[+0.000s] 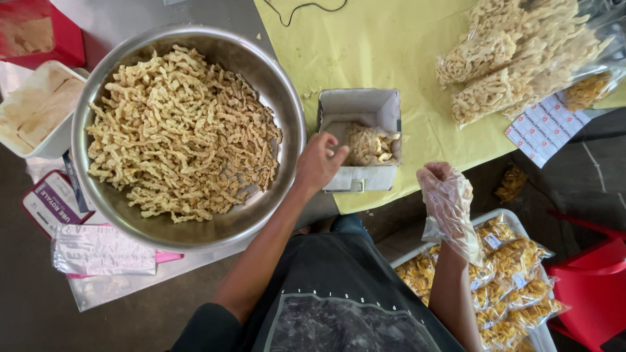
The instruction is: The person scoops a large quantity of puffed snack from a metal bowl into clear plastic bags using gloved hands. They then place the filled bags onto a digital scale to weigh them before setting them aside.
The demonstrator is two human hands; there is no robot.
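My left hand (319, 160) reaches over the rim of a big steel bowl (274, 72) full of pale fried snack strips (182, 130). Its fingers are bunched at the left wall of a small open white box (362, 107). The box holds a small pile of the same strips (368, 143). Whether my fingers hold any strips is hidden. My right hand (447, 195) is sheathed in a clear plastic bag, fingers curled, hovering off the table's near edge to the right of the box.
A yellow cloth (391, 45) covers the table. Filled clear bags of strips (508, 58) lie at the back right. A white tray (515, 218) of packed snack bags sits below my right arm, by a red chair (593, 287). Flat packets (98, 251) and a white tub (39, 107) lie left of the bowl.
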